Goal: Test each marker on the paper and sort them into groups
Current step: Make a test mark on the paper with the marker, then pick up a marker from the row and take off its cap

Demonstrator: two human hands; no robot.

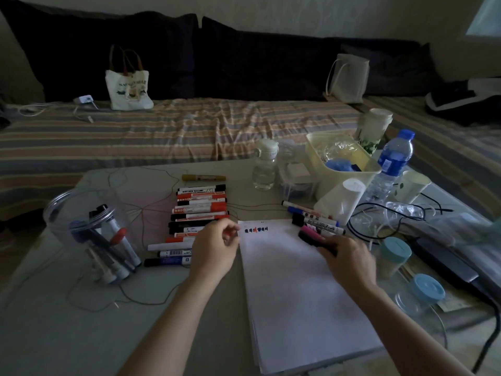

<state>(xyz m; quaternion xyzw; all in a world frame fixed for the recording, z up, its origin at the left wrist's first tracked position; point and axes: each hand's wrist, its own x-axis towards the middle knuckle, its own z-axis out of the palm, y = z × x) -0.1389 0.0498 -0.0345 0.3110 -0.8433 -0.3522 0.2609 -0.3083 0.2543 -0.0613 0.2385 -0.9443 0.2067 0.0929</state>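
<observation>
Head view, dim light. A stack of white paper (303,291) lies on the surface (54,335), lower centre of the frame, running toward the lower right. A short row of small test marks (256,229) in blue, red and dark ink sits at the paper's top edge.

Left hand (214,248), centre of frame, at the paper's upper left corner: grip pinched on a small red piece (230,234), probably a cap; not certain.

Right hand (349,260), right of centre, over the paper's right edge: fingers curled round a marker with a pink and black body (311,236), its free end pointing to the upper left.

Sorted row of markers (200,204), red and black, lies side by side left of the paper, from mid frame down to the left hand. One yellow marker (203,177) lies apart above the row. Second group of markers (311,217), blue and black caps, lies just above the paper's upper right corner.

Clear plastic jar (86,232), left of frame, tipped on its side, several markers inside.

Right of frame: pale yellow bin (339,164), water bottle with blue cap (393,164), two blue-lidded jars (395,251).
</observation>
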